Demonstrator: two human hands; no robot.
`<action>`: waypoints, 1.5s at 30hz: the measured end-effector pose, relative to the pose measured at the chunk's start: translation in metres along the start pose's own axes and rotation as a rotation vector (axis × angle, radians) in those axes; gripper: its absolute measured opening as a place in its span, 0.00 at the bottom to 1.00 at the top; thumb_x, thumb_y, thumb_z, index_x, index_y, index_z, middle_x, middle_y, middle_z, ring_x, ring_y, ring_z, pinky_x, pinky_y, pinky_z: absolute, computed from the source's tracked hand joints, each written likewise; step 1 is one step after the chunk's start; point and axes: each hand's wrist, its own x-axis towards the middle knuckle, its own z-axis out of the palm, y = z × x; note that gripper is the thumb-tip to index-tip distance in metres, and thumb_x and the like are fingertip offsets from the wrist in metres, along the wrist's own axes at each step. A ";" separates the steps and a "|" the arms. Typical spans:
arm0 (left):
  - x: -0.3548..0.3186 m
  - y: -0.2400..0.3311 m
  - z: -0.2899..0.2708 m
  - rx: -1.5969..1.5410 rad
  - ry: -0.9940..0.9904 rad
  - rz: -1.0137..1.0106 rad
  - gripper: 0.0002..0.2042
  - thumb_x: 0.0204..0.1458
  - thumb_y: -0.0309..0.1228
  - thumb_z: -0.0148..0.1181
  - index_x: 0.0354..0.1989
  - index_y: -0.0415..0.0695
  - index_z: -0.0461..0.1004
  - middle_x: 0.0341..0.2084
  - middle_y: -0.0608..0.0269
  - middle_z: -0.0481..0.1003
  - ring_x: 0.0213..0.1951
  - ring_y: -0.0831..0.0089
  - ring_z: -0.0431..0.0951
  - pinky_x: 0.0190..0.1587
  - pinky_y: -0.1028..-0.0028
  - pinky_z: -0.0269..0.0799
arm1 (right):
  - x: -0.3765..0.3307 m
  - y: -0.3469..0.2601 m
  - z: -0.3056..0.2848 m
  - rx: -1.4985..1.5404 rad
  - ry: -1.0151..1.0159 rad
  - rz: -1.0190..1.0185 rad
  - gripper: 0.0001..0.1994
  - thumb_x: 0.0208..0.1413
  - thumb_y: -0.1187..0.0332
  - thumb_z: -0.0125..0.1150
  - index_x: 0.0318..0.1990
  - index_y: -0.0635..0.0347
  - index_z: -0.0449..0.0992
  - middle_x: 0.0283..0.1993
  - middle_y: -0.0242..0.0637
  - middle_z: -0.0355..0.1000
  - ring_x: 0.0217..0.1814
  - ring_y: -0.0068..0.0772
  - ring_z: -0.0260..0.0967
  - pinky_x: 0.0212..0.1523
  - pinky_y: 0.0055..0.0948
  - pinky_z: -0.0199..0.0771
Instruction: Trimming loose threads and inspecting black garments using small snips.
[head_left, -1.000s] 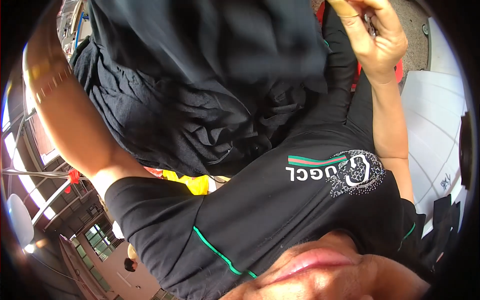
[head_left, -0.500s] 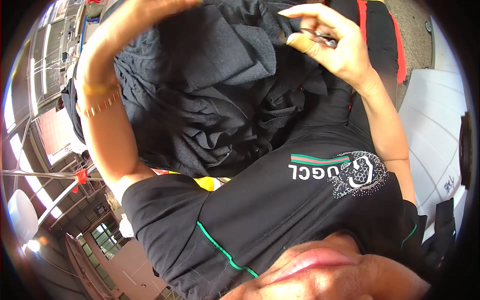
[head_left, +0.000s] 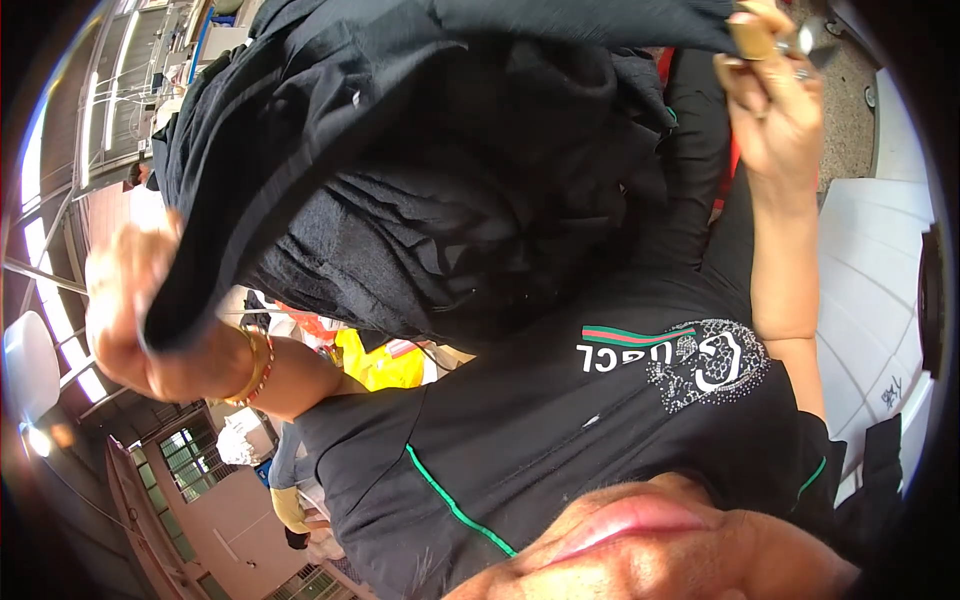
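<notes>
A long black fabric piece (head_left: 250, 195) is stretched between my two hands, above a bunched heap of black cloth (head_left: 400, 235) on my lap. My left hand (head_left: 150, 320), blurred by motion and wearing bracelets at the wrist, is closed round its near-left end. At the upper right, my right hand (head_left: 780, 110) pinches the other end between thumb and fingers. A yellowish covering (head_left: 752, 40) wraps the right thumb. Also in the right hand is a small shiny metal tool (head_left: 806, 42), perhaps thread snips, mostly hidden by the fingers.
To the right stands a white panelled surface (head_left: 870, 270). A bright yellow bag (head_left: 375, 360) lies beyond the heap, by my left arm. At the lower left another person (head_left: 290, 505) is partly in view. A white lamp-like shape (head_left: 30, 360) shows at the far left.
My left hand has swung down and left, pulling the fabric piece out long. My right hand has moved up and right and now pinches its other end. The metal tool stays in my right hand.
</notes>
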 end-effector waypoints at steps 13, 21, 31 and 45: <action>-0.004 -0.039 0.058 -0.631 -0.736 -0.209 0.08 0.53 0.29 0.59 0.29 0.37 0.80 0.27 0.53 0.81 0.32 0.62 0.82 0.37 0.63 0.79 | 0.006 -0.015 -0.020 -0.832 -0.081 0.249 0.09 0.60 0.71 0.63 0.47 0.64 0.77 0.41 0.28 0.75 0.35 0.13 0.67 0.38 0.14 0.66; 0.029 -0.105 0.093 0.565 -0.361 -0.211 0.13 0.54 0.32 0.65 0.44 0.39 0.78 0.36 0.67 0.77 0.40 0.80 0.74 0.45 0.81 0.68 | -0.014 0.028 0.024 -0.833 -0.084 -0.058 0.17 0.57 0.74 0.67 0.52 0.64 0.72 0.45 0.31 0.74 0.47 0.19 0.71 0.51 0.18 0.70; 0.021 -0.128 0.085 -0.046 -0.326 -0.654 0.08 0.60 0.28 0.61 0.44 0.37 0.75 0.37 0.74 0.74 0.43 0.85 0.72 0.50 0.84 0.66 | -0.006 0.042 0.089 -0.854 -0.379 0.066 0.28 0.51 0.67 0.74 0.60 0.57 0.72 0.26 0.19 0.55 0.27 0.10 0.52 0.28 0.15 0.56; 0.093 -0.011 0.172 -1.043 -0.318 -0.566 0.10 0.63 0.24 0.48 0.50 0.33 0.70 0.46 0.58 0.76 0.50 0.72 0.76 0.56 0.73 0.69 | -0.003 -0.084 -0.027 -0.266 -0.314 -0.217 0.13 0.50 0.63 0.63 0.33 0.64 0.70 0.34 0.37 0.67 0.39 0.34 0.65 0.42 0.30 0.67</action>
